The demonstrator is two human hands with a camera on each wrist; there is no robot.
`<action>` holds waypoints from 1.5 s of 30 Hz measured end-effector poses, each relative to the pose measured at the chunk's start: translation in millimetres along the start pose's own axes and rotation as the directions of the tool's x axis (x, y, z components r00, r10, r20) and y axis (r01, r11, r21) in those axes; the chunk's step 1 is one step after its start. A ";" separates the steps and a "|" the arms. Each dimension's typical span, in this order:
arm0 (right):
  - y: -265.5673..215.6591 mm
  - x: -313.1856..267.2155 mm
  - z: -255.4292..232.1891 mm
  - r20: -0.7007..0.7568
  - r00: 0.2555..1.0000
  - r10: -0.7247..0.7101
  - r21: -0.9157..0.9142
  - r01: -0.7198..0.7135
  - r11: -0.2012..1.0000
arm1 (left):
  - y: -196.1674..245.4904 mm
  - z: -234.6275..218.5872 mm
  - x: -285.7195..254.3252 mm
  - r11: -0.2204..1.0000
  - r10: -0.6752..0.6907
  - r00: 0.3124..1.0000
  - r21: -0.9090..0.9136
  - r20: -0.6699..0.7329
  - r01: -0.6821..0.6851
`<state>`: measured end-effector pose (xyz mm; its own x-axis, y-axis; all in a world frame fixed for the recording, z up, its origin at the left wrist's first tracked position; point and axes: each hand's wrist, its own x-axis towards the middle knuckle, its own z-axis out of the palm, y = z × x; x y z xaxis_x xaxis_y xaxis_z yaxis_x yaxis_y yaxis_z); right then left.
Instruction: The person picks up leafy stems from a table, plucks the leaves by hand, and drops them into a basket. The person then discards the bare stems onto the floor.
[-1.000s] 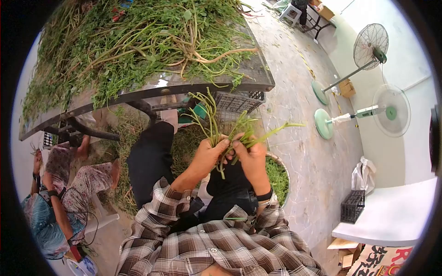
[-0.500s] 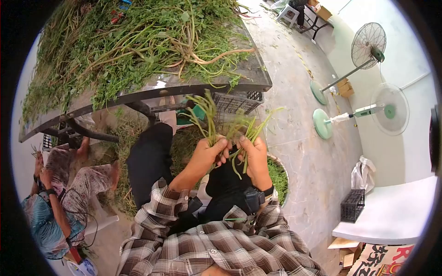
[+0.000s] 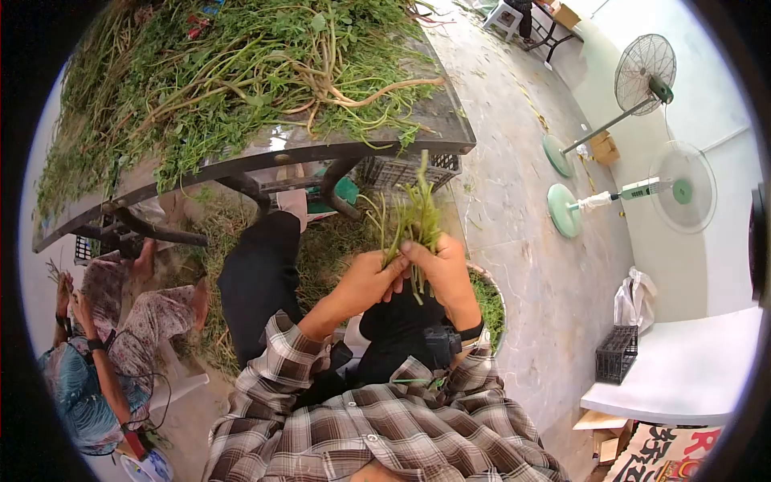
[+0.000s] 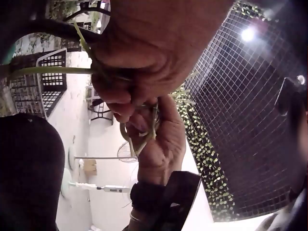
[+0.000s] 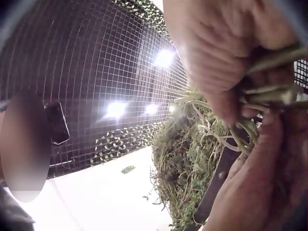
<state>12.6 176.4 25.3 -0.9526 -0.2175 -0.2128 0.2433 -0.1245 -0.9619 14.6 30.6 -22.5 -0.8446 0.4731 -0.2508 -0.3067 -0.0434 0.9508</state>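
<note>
Both hands meet above the person's lap in the head view. The right hand [image 3: 443,269] grips a bunch of green stems [image 3: 422,215], most of it standing upright above the thumb with cut ends hanging below. The left hand [image 3: 368,279] pinches a few thinner stems [image 3: 389,237] right beside that bunch, its fingertips against the right hand's. In the left wrist view a single stem [image 4: 53,70] sticks out sideways from the left hand, and a bent stem [image 4: 155,122] lies across the right palm. Thick stems [image 5: 276,94] pass between the hands in the right wrist view.
A table [image 3: 385,145] ahead bears a large heap of leafy greens [image 3: 233,88]. Beside the right knee stands a round basket of greens [image 3: 487,309]. Cut greens litter the floor left of the legs. Another person [image 3: 92,361] sits at left; two fans [image 3: 564,210] stand at right.
The two separate bunches have come together, and most stems now stand above the right hand. Fewer show above the left hand. The right hand's stems have swung from leaning right to upright.
</note>
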 end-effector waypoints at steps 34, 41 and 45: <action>36.4 -3.8 -9.2 -0.097 0.995 -0.012 0.330 0.044 0.943 | 12.7 -2.4 -5.5 0.931 0.219 0.974 0.312 -0.061 -0.190; 21.2 -8.5 -7.2 -0.063 0.997 0.033 0.151 -0.023 0.988 | 5.1 -6.2 -4.1 0.876 0.191 0.977 0.432 0.098 -0.214; 11.7 -13.2 -7.5 0.050 0.995 0.088 0.071 -0.092 0.993 | -3.0 -10.0 -4.1 0.843 0.162 0.962 0.476 0.219 -0.250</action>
<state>26.7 185.1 15.6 -0.9170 -0.2761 -0.2879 0.3420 -0.1727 -0.9237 14.6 20.1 -26.2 -0.7660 0.6410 -0.0476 0.1614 0.2636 0.9510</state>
